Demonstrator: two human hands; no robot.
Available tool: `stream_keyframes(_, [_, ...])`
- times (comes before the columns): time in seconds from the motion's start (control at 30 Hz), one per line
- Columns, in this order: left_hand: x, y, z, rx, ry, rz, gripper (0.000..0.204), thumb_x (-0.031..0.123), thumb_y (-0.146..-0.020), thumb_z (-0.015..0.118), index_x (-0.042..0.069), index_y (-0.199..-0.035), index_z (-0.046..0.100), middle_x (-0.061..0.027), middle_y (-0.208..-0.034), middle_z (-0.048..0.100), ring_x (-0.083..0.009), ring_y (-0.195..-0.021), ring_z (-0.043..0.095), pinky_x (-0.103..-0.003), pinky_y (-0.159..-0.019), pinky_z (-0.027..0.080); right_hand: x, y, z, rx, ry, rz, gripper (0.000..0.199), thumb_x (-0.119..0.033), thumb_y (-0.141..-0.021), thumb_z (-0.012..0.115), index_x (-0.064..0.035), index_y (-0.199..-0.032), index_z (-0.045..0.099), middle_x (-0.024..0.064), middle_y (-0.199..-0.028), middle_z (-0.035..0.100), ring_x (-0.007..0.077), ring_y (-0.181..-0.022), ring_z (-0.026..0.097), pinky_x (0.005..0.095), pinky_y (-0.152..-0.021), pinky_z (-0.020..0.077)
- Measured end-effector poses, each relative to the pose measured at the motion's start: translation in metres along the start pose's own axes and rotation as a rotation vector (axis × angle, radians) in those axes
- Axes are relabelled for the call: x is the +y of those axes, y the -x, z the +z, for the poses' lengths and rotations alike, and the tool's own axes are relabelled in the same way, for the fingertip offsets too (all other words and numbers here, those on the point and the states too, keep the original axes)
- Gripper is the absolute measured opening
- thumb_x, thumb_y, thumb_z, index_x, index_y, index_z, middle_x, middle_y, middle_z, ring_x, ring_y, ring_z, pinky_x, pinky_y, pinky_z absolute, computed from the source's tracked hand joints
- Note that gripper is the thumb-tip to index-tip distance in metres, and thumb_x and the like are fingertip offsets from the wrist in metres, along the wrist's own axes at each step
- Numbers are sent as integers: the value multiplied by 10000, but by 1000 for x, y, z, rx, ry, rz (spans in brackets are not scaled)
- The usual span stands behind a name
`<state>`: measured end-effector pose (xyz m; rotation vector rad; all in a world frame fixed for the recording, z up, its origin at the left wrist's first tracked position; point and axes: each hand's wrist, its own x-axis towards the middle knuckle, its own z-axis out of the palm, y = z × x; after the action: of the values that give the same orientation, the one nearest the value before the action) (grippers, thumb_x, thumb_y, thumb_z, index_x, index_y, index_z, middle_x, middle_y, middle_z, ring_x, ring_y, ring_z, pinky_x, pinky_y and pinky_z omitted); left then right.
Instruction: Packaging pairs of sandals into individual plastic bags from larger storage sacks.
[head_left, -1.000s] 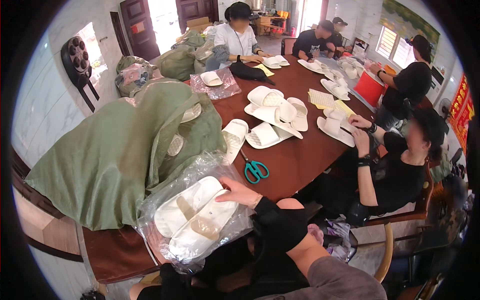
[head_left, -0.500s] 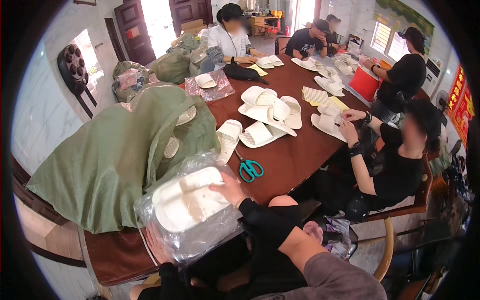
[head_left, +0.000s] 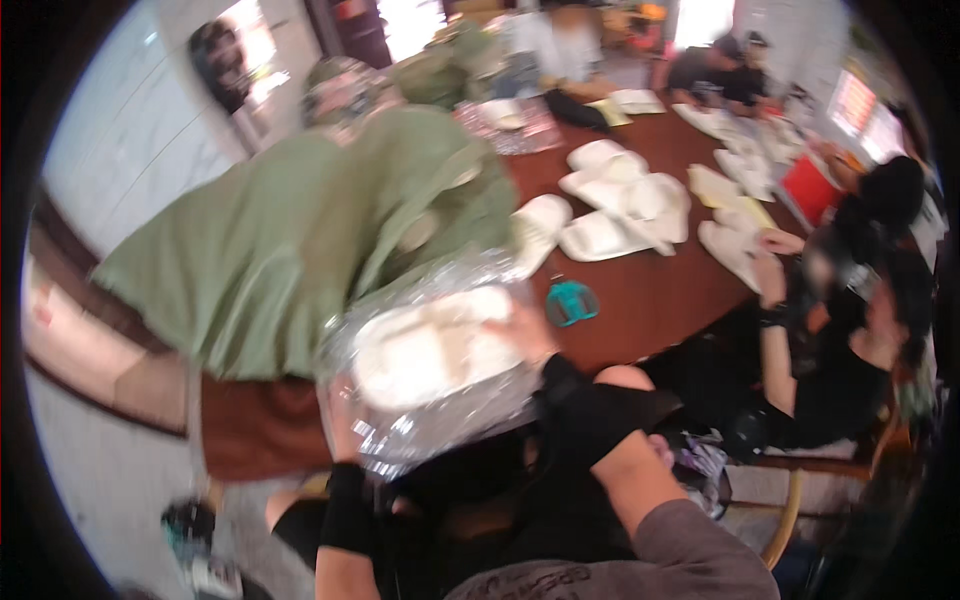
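The slippers (head_left: pixel 400 362) are white, sack (head_left: pixel 270 230) olive green, scissor handles (head_left: pixel 572 290) teal, tabletop (head_left: pixel 650 310) reddish brown.

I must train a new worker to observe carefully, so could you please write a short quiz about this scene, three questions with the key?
1. Which colour shows on the scissors on the table?
2. True or false: the sack is left of the scissors.
3. What is between the person's left hand and right hand?
a) the sack
b) slippers in clear plastic
c) the scissors

Key: 1. Teal. 2. True. 3. b.
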<state>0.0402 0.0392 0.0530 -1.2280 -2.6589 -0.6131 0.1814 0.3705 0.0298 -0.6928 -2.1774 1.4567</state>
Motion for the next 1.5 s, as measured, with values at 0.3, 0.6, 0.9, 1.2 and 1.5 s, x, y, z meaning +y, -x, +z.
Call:
stream_keyframes(0.3, [-65,43,15,16,946,-343,354,29,-930,510,-28,-1280,520,-72,-1207,607,-130,-1098,535,-259,-964,400,-2,9,22,-227,-452,-41,462,-109,-810,735,24,-1205,537,76,-1104,635,127,-960,606,272,-834,493])
stream_keyframes(0.6, [35,-1,-34,479,458,-165,394,158,-987,420,1,-1347,453,-172,-1443,393,-298,-1341,368,-372,-1093,286,17,6,19,-70,-456,-40,474,-123,-800,745,19,-1204,544,93,-1075,652,134,-942,614,276,-819,500])
stream_keyframes(0.9, [-22,12,30,48,-192,-159,578,294,-934,480,94,-1454,327,-115,-1550,218,-297,-1431,185,-483,-1141,136,-18,11,8,39,-115,-36,469,-231,-784,759,-2,-1146,569,117,-985,662,150,-934,604,304,-851,470])
stream_keyframes(1.2, [-8,4,36,23,-225,-165,675,408,-890,535,138,-1468,312,-92,-1564,187,-303,-1440,157,-540,-1134,122,-47,19,-71,711,-185,-44,319,-200,-811,720,-11,-1034,590,124,-859,679,182,-792,656,312,-734,503])
stream_keyframes(1.5, [7,3,33,-4,-329,-209,666,406,-898,532,123,-1461,318,-109,-1562,183,-315,-1442,138,-530,-1142,122,-60,30,-55,475,-786,-189,258,-103,-881,653,-20,-1099,542,18,-999,601,86,-873,568,235,-752,482])
